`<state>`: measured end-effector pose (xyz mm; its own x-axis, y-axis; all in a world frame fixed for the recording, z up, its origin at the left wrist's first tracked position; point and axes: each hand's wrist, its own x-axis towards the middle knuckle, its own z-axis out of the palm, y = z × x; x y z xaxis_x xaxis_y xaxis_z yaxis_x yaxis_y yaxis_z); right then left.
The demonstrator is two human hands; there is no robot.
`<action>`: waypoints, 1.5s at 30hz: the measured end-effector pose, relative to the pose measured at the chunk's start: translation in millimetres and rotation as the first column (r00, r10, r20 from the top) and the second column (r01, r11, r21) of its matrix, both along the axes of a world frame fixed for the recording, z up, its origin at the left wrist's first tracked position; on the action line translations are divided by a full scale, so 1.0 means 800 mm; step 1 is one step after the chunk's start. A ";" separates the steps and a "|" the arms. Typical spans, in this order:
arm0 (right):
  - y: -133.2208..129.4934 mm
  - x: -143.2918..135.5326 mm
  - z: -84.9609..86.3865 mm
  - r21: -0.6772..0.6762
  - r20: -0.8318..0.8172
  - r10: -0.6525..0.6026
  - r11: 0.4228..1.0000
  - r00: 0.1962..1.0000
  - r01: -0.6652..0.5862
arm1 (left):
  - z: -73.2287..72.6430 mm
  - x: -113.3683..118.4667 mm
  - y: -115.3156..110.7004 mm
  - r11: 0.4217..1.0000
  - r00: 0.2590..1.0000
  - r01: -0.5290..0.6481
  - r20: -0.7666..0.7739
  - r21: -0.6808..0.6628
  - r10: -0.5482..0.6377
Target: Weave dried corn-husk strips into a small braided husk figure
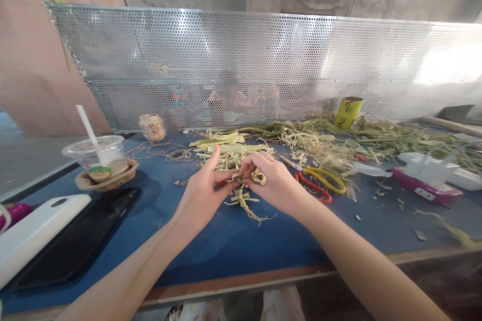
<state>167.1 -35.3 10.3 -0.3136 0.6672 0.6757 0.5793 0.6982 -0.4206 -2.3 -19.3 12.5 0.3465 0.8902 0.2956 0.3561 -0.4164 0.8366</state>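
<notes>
Above the middle of the blue table, my left hand (203, 183) pinches a pale green-yellow strip that looks like dried corn husk, thumb raised. My right hand (274, 179) is closed on the same bundle, its fingertips meeting those of the left. Below the fingers hangs a short plaited husk piece (246, 205) with a frayed, thin tail. Part of the bundle is hidden within my fingers. Right behind the hands lies a heap of loose husk strips (229, 153). Scissors (320, 182) with yellow and red handles rest to the right of my right hand.
At left are a lidded plastic cup (94, 150) in a cardboard holder, a black tablet (79, 241) and a white device (41, 225). A spool (152, 128), a yellow-green can (348, 113) and dried stalks lie along a perforated metal screen (244, 60). A purple power strip (424, 185) holds white plugs.
</notes>
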 end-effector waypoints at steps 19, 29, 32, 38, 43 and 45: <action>0.002 0.000 0.004 -0.243 -0.387 -0.049 0.969 0.921 -0.051 | 0.000 0.001 0.008 0.943 0.824 0.170 0.566 -0.286 0.023; 0.005 -0.005 -0.005 -0.324 -0.395 0.003 0.935 0.919 -0.143 | 0.004 0.002 0.002 0.965 0.882 0.199 0.461 -0.172 -0.100; 0.006 -0.004 -0.004 -0.352 -0.411 -0.021 0.926 0.911 -0.137 | 0.006 0.002 0.001 0.964 0.886 0.207 0.450 -0.170 -0.111; 0.007 -0.005 -0.006 -0.330 -0.425 -0.007 0.932 0.905 -0.148 | 0.004 0.004 0.000 0.984 0.904 0.136 0.420 -0.116 -0.075; 0.008 -0.004 -0.003 -0.397 -0.471 0.020 0.888 0.882 -0.231 | 0.006 0.004 -0.002 0.994 0.923 0.094 0.379 -0.060 -0.065; 0.007 -0.002 0.001 -0.424 -0.557 0.071 0.832 0.827 -0.357 | 0.009 0.002 -0.002 0.995 0.922 0.069 0.387 -0.075 -0.034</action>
